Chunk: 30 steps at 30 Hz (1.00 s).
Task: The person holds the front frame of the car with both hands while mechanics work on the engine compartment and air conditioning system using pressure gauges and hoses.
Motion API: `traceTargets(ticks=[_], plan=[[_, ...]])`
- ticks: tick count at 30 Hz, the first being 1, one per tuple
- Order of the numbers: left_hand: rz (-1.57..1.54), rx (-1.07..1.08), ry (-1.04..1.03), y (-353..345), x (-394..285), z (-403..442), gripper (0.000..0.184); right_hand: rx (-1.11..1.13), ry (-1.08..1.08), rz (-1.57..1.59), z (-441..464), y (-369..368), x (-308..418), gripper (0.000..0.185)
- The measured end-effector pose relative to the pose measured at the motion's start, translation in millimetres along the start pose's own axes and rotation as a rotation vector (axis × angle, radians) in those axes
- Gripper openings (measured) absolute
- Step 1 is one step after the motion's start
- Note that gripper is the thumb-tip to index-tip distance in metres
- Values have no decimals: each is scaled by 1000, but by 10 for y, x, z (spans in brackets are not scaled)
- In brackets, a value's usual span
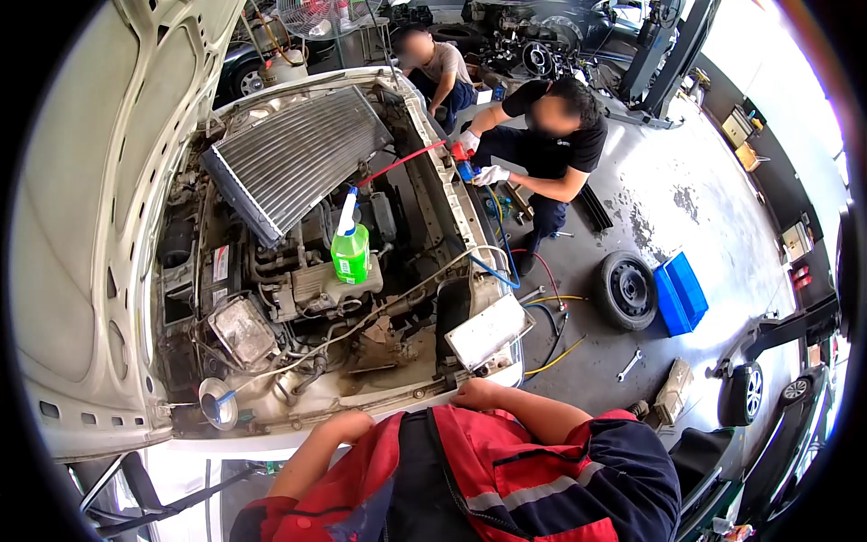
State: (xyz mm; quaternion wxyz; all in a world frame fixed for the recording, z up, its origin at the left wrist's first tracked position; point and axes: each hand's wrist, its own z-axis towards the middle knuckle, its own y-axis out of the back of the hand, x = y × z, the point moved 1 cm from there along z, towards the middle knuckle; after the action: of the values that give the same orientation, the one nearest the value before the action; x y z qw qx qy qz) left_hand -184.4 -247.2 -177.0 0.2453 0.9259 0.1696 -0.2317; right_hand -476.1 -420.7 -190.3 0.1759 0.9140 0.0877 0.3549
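Observation:
My left hand (350, 425) rests at the near fender edge (298, 423) of a car with its hood up; its fingers are tucked out of sight. Beside the fender's front end, my right hand (475, 394) is closed, with nothing visible in it. Just beyond that hand lies a dirty white rectangular box (490, 331) on the car's front corner. A spray bottle of green liquid (351, 255) stands on the engine (316, 287). Behind it, a radiator (302, 154) lies tilted across the bay. Near the left fender end sits a round whitish container (218, 404) with something blue in it.
The raised hood (81, 226) stands at left. A crouching co-worker (551, 135) in white gloves holds a red-and-blue tool at the car's front; another person (442, 72) crouches beyond. Hoses (546, 298), a wrench (629, 364), a wheel (625, 291) and a blue crate (680, 294) lie on the floor.

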Motion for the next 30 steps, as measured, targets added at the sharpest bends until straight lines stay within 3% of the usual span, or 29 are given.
traceTargets(ticks=[11,18,21,27,30], plan=[[-86,32,50,-88,144,118,25,53,-93,45,-66,64,94,47],[-48,22,1,-129,216,156,27,35,-53,26,-81,68,96,46],[-128,48,80,-88,153,129,27,30,-33,25,-35,38,39,45],[55,28,-47,-95,145,111,23,3,10,14,44,-46,-76,46],[-118,89,102,-90,148,134,23,37,-31,30,-11,28,8,46]])
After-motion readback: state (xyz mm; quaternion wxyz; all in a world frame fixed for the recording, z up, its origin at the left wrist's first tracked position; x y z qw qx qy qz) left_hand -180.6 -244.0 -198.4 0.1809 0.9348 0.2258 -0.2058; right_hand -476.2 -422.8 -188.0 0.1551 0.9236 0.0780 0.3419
